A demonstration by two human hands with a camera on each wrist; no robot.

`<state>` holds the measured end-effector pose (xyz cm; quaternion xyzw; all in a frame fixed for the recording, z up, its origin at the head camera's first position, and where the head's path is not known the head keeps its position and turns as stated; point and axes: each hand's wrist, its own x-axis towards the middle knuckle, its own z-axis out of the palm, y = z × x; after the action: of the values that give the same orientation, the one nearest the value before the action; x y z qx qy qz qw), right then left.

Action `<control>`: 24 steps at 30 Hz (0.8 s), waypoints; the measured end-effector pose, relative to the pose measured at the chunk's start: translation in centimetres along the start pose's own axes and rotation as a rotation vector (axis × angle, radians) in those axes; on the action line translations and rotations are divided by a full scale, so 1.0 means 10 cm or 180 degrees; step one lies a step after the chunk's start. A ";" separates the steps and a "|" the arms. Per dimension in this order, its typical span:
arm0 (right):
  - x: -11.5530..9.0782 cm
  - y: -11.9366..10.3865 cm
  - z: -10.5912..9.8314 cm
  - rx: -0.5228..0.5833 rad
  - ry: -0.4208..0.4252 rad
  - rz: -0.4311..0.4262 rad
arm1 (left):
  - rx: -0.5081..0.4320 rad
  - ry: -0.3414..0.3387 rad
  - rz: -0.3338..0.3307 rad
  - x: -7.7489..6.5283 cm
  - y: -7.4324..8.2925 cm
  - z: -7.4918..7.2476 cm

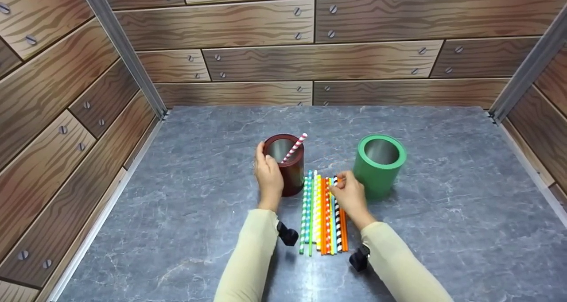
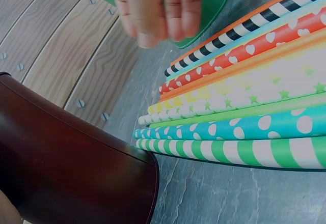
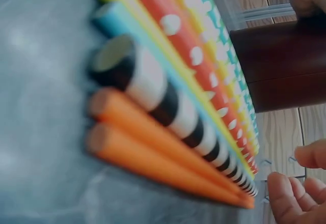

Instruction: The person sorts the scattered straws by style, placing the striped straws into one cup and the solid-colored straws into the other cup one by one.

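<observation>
A row of patterned straws [image 1: 323,215] lies side by side on the grey, veined bench [image 1: 199,231] between two upright cups, seen from my remote post. Through my left-wrist camera I pick out a green-and-white striped straw [image 2: 234,152], a blue straw with white dots [image 2: 209,131], a white straw with green stars [image 2: 229,103] and a red straw with white hearts [image 2: 224,62]; the right-wrist camera shows me a black-and-white striped straw [image 3: 175,112] beside plain orange straws [image 3: 153,165], their near ends blurred. My left hand [image 1: 269,176] grips the side of the dark red cup [image 1: 293,180], where a red-and-white striped straw [image 1: 293,149] leans, its tip above the rim. My right hand [image 1: 351,193], fingers bent, thumb and forefinger slightly apart with nothing visible between them, hovers at the row's far end, near the green cup [image 1: 376,178].
</observation>
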<state>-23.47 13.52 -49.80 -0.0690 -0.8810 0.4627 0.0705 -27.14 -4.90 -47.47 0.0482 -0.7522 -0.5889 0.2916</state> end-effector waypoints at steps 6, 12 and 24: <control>-0.05 0.10 -0.02 -0.0079 -0.0165 0.0124 | -0.0041 -0.0084 -0.0073 0.00 -0.01 -0.01; -0.09 0.17 -0.02 -0.0128 -0.0212 0.0147 | -0.0020 -0.0011 -0.0041 0.01 -0.03 0.00; -0.08 0.13 -0.01 -0.0618 -0.0463 0.0198 | 0.0015 0.0014 -0.0084 0.01 -0.02 0.00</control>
<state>-22.55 14.24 -50.88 -0.0690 -0.9219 0.3809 -0.0150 -27.27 -4.96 -47.64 0.0601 -0.7522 -0.5909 0.2854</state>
